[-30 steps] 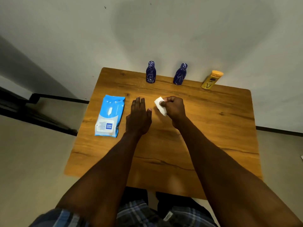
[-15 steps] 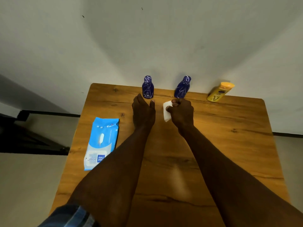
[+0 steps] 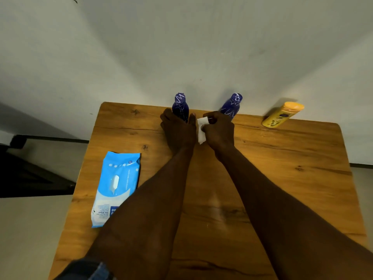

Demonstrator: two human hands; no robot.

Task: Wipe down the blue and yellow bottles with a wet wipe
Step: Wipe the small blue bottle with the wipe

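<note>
Our left hand (image 3: 178,130) is closing around the base of the left blue bottle (image 3: 180,106) at the worktop's (image 3: 282,158) far edge, while our right hand (image 3: 219,130) is pinching the folded wet wipe (image 3: 201,130) just beside it. We should be steadying that bottle before wiping; the second blue bottle (image 3: 232,105) and yellow bottle (image 3: 282,115) are waiting rightward.

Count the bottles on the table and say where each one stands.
3, all along the table's far edge by the wall: left blue bottle behind the left hand, right blue bottle behind the right hand, yellow bottle rightmost.
</note>
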